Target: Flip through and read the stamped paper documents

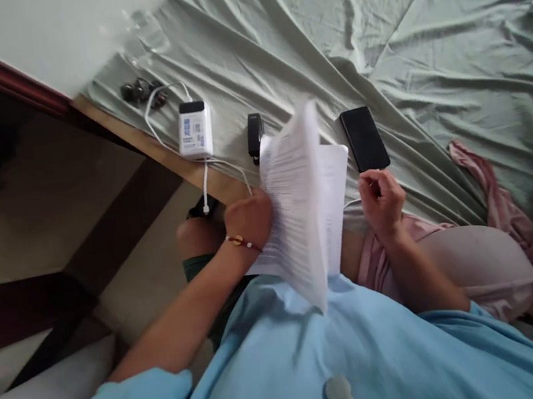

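Observation:
A stapled-looking booklet of printed white pages [292, 202] rests on my lap, with several leaves standing up in mid-turn and blurred at the top. My left hand [249, 219], with a beaded bracelet at the wrist, is closed at the booklet's left edge; its fingertips are hidden. To the right of the pages, my right hand [383, 201] is raised, apart from the paper. Its fingers are curled in with the thumb near them, and nothing shows in them. Just beyond that hand lies a black phone [365, 139] on the sheet.
A white power bank [195, 130] with white cables lies near the bed's wooden edge [135, 139]. Behind the booklet sits a small black device [255, 135]. Dark sunglasses-like items [143, 92] lie farther back on the rumpled green sheet [262, 45]. Pink cloth [492, 190] is at right.

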Demonstrator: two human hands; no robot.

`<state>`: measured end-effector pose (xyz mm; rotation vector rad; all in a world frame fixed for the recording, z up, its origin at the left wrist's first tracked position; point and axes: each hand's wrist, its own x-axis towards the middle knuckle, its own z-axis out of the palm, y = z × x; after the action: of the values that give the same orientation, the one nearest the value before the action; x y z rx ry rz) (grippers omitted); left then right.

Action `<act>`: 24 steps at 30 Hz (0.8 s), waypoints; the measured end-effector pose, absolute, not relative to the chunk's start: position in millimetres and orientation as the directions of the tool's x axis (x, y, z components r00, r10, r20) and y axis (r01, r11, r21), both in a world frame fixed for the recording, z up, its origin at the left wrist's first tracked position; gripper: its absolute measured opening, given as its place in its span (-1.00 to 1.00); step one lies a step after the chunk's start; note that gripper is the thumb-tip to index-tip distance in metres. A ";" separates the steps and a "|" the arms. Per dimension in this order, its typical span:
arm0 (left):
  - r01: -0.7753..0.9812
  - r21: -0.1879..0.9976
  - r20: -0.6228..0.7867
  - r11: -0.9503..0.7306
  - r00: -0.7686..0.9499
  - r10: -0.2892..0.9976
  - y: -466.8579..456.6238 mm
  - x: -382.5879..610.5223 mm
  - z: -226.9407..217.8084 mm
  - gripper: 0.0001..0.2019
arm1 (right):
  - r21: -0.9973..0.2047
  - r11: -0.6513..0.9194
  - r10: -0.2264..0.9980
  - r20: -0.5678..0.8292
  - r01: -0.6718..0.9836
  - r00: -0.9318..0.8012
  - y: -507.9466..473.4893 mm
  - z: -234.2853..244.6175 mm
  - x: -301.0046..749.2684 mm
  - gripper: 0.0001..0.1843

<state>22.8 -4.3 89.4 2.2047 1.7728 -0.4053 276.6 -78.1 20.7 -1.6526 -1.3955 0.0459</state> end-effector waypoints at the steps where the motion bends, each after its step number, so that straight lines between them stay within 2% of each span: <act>1: 0.973 -0.012 -0.381 -0.230 0.209 0.901 -2.8 22.1 89.6 -0.65 | -0.688 0.082 0.787 0.488 0.721 0.377 -78.3 20.3 276.6 -0.93; 3: 0.958 -0.076 -0.375 -0.276 0.229 0.898 1.3 20.4 89.2 -0.65 | -0.761 0.059 0.798 0.425 0.647 0.427 -78.9 19.4 276.3 -0.90; 5: 0.954 -0.031 -0.352 -0.298 0.268 0.897 4.3 17.3 87.6 -0.67 | -0.809 0.031 0.817 0.359 0.587 0.452 -79.7 18.9 276.0 -0.86; 7: 0.940 0.107 -0.264 -0.323 0.340 0.903 4.1 12.4 84.5 -0.68 | -0.822 0.001 0.830 0.318 0.569 0.458 -80.1 18.7 276.1 -0.82; 10: 0.805 0.451 -0.057 -0.385 0.457 0.888 -2.7 3.0 79.6 -0.67 | -0.823 -0.021 0.833 0.299 0.567 0.465 -79.5 18.3 277.5 -0.77; 13: 0.648 0.675 0.051 -0.353 0.436 0.899 -11.2 -4.7 76.9 -0.62 | -0.847 -0.025 0.841 0.269 0.531 0.470 -78.3 18.1 279.7 -0.66; 17: 0.525 0.823 0.040 -0.215 0.323 0.946 -15.3 -6.0 72.8 -0.53 | -0.929 -0.069 0.894 0.103 0.363 0.435 -78.0 22.3 281.8 -0.50; 21: 0.402 0.913 -0.049 -0.067 0.271 0.961 -17.1 2.4 61.0 -0.47 | -0.972 -0.164 0.921 -0.090 0.166 0.380 -78.8 30.7 280.0 -0.52; 24: 0.304 0.952 -0.128 0.043 0.265 0.956 -21.8 10.5 48.4 -0.47 | -0.964 -0.257 0.905 -0.263 -0.064 0.335 -78.7 33.3 276.0 -0.54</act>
<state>10.5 -21.8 48.4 1.4772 1.2394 0.7737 276.0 -78.7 33.3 -1.5308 -0.7951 1.1372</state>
